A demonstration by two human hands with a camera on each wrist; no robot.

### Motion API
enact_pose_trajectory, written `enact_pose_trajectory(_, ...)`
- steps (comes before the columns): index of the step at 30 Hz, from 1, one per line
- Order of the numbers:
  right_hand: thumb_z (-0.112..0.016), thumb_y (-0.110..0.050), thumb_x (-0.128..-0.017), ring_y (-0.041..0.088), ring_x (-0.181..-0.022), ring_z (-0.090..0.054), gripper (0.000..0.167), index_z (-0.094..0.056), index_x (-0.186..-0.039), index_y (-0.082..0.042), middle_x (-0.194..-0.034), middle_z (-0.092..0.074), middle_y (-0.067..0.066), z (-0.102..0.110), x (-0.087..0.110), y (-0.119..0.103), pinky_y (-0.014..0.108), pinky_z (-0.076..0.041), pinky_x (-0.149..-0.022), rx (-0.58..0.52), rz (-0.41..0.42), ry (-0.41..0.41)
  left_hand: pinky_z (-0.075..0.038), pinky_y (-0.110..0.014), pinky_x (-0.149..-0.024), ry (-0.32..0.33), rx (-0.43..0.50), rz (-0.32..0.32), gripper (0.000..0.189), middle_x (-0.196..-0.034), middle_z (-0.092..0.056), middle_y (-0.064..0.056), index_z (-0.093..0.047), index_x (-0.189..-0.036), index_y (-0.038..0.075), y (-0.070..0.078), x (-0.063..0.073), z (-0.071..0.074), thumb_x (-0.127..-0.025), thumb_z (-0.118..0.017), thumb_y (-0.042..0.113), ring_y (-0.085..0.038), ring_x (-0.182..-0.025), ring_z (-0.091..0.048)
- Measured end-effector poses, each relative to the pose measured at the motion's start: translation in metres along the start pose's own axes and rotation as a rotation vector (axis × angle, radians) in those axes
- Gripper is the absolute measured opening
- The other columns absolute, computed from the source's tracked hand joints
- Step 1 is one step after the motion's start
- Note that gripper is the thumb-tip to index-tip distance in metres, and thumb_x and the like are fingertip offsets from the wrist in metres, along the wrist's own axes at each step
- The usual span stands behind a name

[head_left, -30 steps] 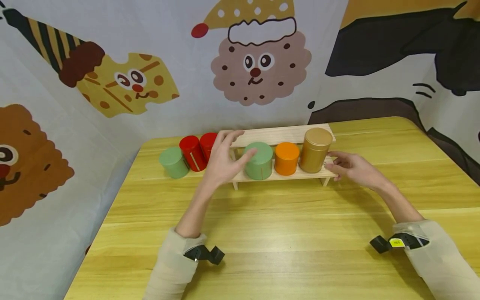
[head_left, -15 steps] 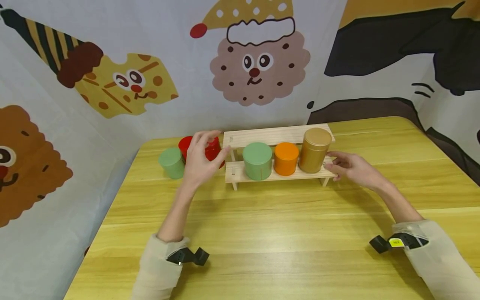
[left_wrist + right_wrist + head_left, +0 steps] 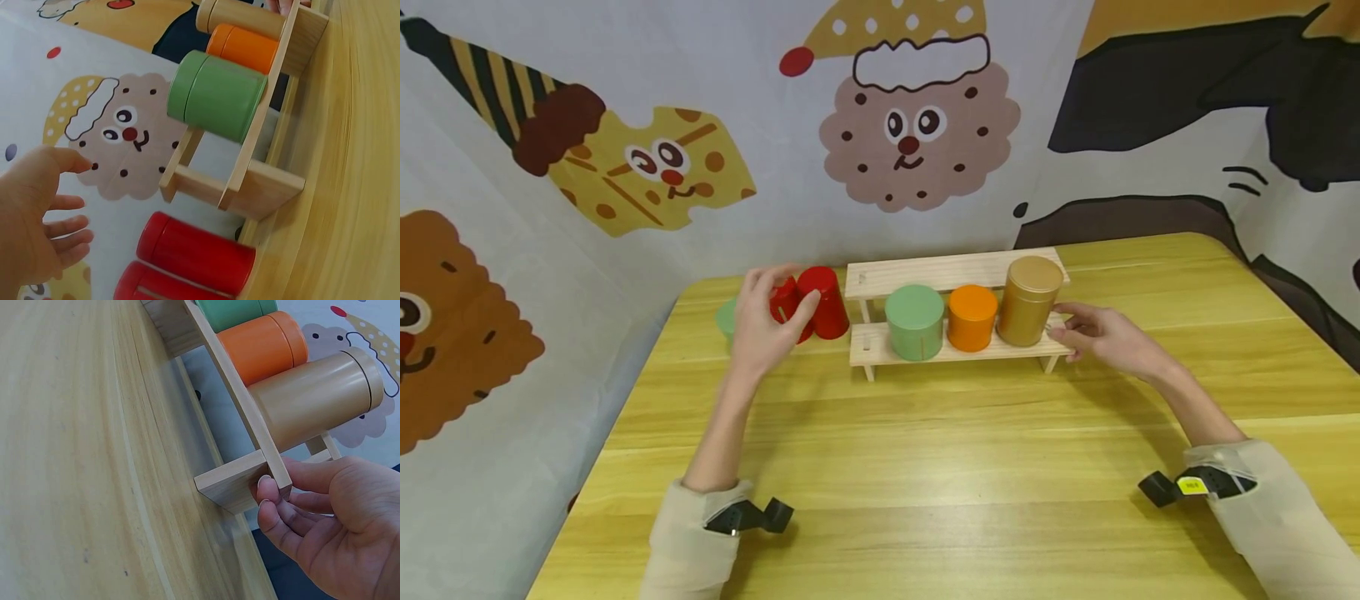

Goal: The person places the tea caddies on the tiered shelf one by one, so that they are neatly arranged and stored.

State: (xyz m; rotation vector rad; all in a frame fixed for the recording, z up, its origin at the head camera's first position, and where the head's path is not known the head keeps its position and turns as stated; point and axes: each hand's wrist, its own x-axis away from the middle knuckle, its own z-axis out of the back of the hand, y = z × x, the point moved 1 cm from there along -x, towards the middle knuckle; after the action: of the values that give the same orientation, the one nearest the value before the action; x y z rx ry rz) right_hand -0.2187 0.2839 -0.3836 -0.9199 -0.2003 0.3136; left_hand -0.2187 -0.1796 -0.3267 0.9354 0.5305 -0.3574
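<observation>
My right hand (image 3: 1112, 340) grips the right end of a two-tier wooden shelf (image 3: 872, 343); in the right wrist view its thumb and fingers (image 3: 269, 515) curl round the lower board's end. Along that lower board stand a green canister (image 3: 914, 327), an orange canister (image 3: 972, 321) and a tall gold canister (image 3: 1032, 304). My left hand (image 3: 756, 332) hovers with thumb and fingers spread, holding nothing. It overlaps a red canister (image 3: 784, 302) and mostly hides a green canister (image 3: 725, 318) at the left. Another red canister (image 3: 826, 308) stands between it and the shelf.
The shelf's upper board (image 3: 940, 271) runs along the back. Behind the wooden table (image 3: 910, 475) hangs a white cloth (image 3: 760, 100) printed with cartoon biscuits and cheese. The red canisters stand close to the shelf's left end.
My left hand has moved left, away from the shelf's green canister, past the right red canister to the left one and the far-left green one. The right hand keeps its hold.
</observation>
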Motion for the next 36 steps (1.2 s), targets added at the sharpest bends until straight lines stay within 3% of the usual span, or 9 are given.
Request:
enact_pose_trajectory(8,-0.059,-0.022,-0.104,0.022,-0.081,-0.068,0.062,-0.033,-0.149,0.012,-0.113,-0.06,0.026,0.0,0.0,0.001,0.036,-0.059,-0.072,-0.01,-0.002,0.001,-0.039,-0.053,-0.099,0.024,-0.043,0.024,0.043,-0.123,-0.053,-0.025,-0.061,-0.128,-0.004,-0.012,0.001,0.017,-0.092,-0.073,0.016,-0.041,-0.113,-0.048)
enact_pose_trajectory(15,-0.059,-0.022,-0.104,0.023,-0.081,-0.068,0.062,-0.033,-0.15,0.011,-0.113,-0.059,0.026,0.0,0.0,0.001,0.036,-0.059,-0.073,-0.011,-0.008,0.004,-0.039,-0.049,-0.1,0.043,-0.096,0.09,0.043,-0.123,-0.053,-0.019,-0.061,-0.13,0.0,-0.02,0.002,0.032,-0.094,-0.071,0.021,-0.034,-0.113,-0.048)
enact_pose_trajectory(24,-0.059,-0.019,-0.104,0.023,-0.082,-0.068,0.062,-0.032,-0.15,0.013,-0.115,-0.059,0.025,-0.001,0.0,-0.001,0.037,-0.059,-0.073,-0.014,-0.007,0.002,-0.04,-0.051,-0.102,0.1,-0.106,0.175,0.045,-0.126,-0.05,-0.024,-0.06,-0.131,-0.004,-0.039,0.002,0.047,-0.092,-0.072,0.014,-0.037,-0.115,-0.048)
enact_pose_trajectory(36,-0.058,-0.019,-0.105,0.025,-0.082,-0.068,0.061,-0.033,-0.15,0.012,-0.114,-0.059,0.025,-0.001,0.0,-0.001,0.038,-0.059,-0.073,-0.022,-0.007,-0.001,-0.037,-0.052,-0.105,0.032,-0.173,0.305,0.059,-0.135,-0.046,-0.025,-0.051,-0.14,-0.005,-0.071,0.007,0.054,-0.091,-0.073,0.019,-0.04,-0.123,-0.044)
